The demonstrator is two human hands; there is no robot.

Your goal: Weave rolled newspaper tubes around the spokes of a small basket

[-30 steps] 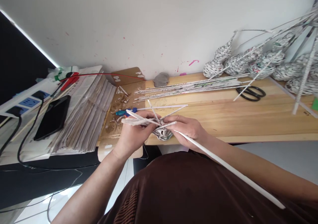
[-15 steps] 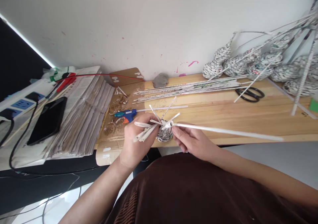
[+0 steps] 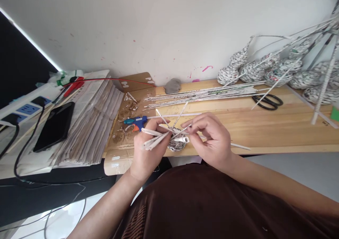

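A small woven ball of rolled newspaper (image 3: pixel 177 146) hangs at the table's front edge, with paper tubes sticking up out of it. My left hand (image 3: pixel 148 154) is closed around this piece, and several white tube ends (image 3: pixel 156 140) jut out over its thumb side. With thumb and index finger, my right hand (image 3: pixel 213 136) pinches the tip of a thin paper tube that rises from the piece. Just left of those fingers, the open end of a thicker paper tube (image 3: pixel 184 139) faces right. A long white paper tube (image 3: pixel 240 146) runs behind my right hand, its middle hidden.
A blue glue gun (image 3: pixel 136 121) lies on stained cardboard (image 3: pixel 116 150). Behind my hands are a bundle of paper tubes (image 3: pixel 206 95), a grey lump (image 3: pixel 172 86) and black-handled scissors (image 3: pixel 267 101). Woven gourd shapes (image 3: pixel 229 74) stand right; stacked newspaper (image 3: pixel 90 126) and a phone (image 3: pixel 54 126) lie left.
My right hand has risen and turned from the long tube to the tip of a short one. The long tube now passes behind that hand. My left hand keeps its hold.
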